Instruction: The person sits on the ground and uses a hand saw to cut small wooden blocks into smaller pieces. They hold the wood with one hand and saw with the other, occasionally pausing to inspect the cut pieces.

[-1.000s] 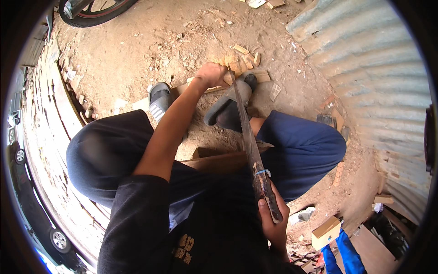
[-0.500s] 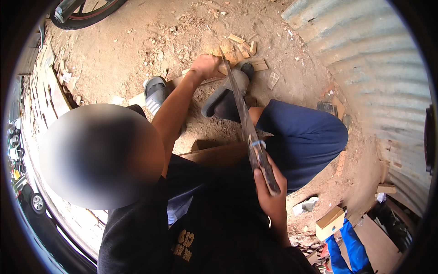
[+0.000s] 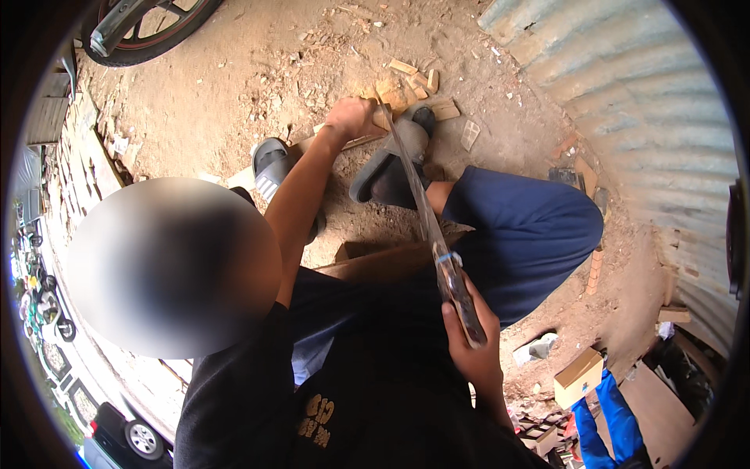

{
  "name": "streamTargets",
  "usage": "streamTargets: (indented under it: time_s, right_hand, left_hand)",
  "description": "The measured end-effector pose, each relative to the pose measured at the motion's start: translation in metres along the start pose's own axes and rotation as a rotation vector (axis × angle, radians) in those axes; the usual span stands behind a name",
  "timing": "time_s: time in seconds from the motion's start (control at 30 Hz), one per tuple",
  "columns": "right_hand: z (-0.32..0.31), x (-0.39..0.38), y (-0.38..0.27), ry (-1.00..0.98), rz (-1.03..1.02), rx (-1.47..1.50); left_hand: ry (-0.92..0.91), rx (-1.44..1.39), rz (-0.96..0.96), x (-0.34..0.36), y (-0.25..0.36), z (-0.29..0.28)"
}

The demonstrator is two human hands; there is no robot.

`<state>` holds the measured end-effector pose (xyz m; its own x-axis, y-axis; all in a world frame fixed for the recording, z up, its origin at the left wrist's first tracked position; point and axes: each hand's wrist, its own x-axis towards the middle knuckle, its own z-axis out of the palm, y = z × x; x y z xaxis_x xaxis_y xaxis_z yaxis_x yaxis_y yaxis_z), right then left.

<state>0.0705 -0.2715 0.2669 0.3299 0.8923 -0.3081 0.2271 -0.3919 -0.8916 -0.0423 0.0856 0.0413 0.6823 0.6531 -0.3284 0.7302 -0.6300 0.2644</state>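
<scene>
My right hand [image 3: 475, 348] is closed around the dark handle of a handsaw [image 3: 413, 177], whose long blade slants up and left, away from me. Near its tip the blade crosses beside a wooden strip [image 3: 381, 117]. My left hand [image 3: 349, 119] grips this strip just left of the blade, its fingers partly hidden. My sandalled right foot [image 3: 412, 139] rests by the wood, on or against another wooden piece [image 3: 445, 109]. A heap of sawdust [image 3: 397, 92] lies beyond the blade tip. Whether the teeth sit in the wood is too small to tell.
Short wooden offcuts [image 3: 404, 67] lie beyond the sawdust. A motorcycle wheel [image 3: 160, 31] stands at the far left, and a corrugated metal wall [image 3: 617, 102] curves along the right. An open cardboard box [image 3: 579, 378] sits at the lower right beside blue cloth [image 3: 617, 418].
The saw and my right hand have drawn back slightly toward the lower right. My left hand keeps its grip on the wooden strip. The whole view has shifted a little.
</scene>
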Motion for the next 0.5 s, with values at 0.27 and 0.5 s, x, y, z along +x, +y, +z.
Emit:
streamTargets:
  time_s: [0.27, 0.5]
  right_hand:
    - [0.001, 0.016, -0.006, -0.027, 0.071, -0.013]
    - [-0.006, -0.001, -0.006, -0.028, 0.088, -0.013]
  left_hand:
    - [0.024, 0.060, 0.018, 0.002, -0.003, 0.012]
    - [0.002, -0.026, -0.044, 0.005, -0.001, 0.001]
